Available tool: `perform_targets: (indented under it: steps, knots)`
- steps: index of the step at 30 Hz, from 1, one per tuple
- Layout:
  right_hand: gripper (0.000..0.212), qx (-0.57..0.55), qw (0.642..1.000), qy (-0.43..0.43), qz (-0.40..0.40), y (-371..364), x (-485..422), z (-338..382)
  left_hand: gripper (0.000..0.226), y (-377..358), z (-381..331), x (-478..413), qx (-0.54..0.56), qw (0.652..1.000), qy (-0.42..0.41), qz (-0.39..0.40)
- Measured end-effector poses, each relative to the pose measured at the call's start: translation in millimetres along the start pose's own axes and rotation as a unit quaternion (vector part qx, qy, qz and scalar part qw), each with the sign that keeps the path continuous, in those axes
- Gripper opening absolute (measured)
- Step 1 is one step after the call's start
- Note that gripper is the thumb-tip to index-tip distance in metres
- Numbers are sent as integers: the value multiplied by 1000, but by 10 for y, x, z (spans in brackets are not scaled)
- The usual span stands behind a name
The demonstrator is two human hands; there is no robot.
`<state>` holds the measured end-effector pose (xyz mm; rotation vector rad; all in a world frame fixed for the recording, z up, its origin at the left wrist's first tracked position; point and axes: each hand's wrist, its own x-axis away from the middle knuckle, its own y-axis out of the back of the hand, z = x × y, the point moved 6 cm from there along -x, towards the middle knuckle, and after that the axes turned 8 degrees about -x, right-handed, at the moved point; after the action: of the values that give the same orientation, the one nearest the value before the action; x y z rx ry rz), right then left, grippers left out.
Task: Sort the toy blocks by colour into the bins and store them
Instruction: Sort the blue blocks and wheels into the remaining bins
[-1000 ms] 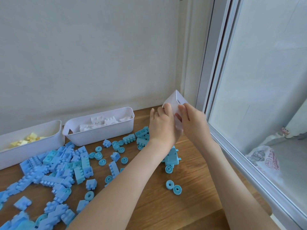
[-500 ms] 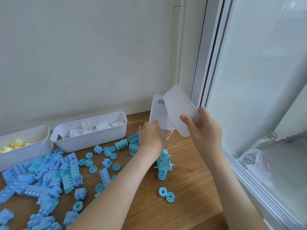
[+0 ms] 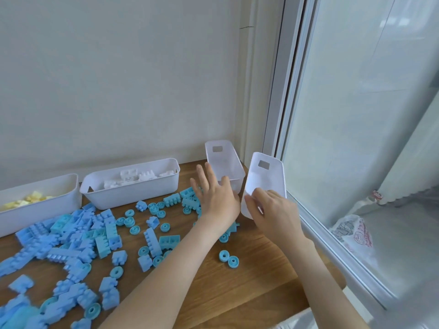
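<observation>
Blue blocks point(image 3: 78, 236): loose across the near and left wooden table point(image 3: 249, 288), none binned yet (bricks and wheels alike).
Right hand point(image 3: 273, 210): curled round the near end of 1 empty tilted bin point(image 3: 266, 181), tipped up on end beside the window frame point(image 3: 316, 224), probably a spare kept clear of the blocks.
Left hand point(image 3: 215, 198): fingers straight and spread, touching the near-left wall of a 2nd empty upright bin point(image 3: 225, 160), which looks set down for blue.
Hands: apart, 1 bin each.
White-block bin point(image 3: 133, 195): far centre by the wall, white pieces inside.
Yellow-block bin point(image 3: 42, 207): far left, yellow pieces inside.
</observation>
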<state>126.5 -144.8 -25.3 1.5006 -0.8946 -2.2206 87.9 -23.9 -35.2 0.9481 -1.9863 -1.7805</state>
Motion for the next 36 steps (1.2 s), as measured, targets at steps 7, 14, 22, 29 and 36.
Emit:
perform_targets:
  steps: [7, 14, 22, 29, 36]
  knots:
    - [31, -17, 988, -78, 130, -35, 115, 75, 37, 123, 36, 473, -20, 999, -46, -20]
    - [23, 92, 959, 40, 264, 5, 210, 435, 40, -18, 384, 795, 1, 996, -77, 38]
    - [33, 9, 996, -50, 72, 3, 237, 697, 36, -92, 655, 920, 49, 994, -65, 73]
    - [58, 164, 937, -56, 303, -453, 14, 950, 36, -2, 802, 1000, 62, 994, -72, 55]
    - [28, 238, 891, -37, 385, -644, -23, 1031, 41, 203, 1240, 1180, -53, 998, 21, -18]
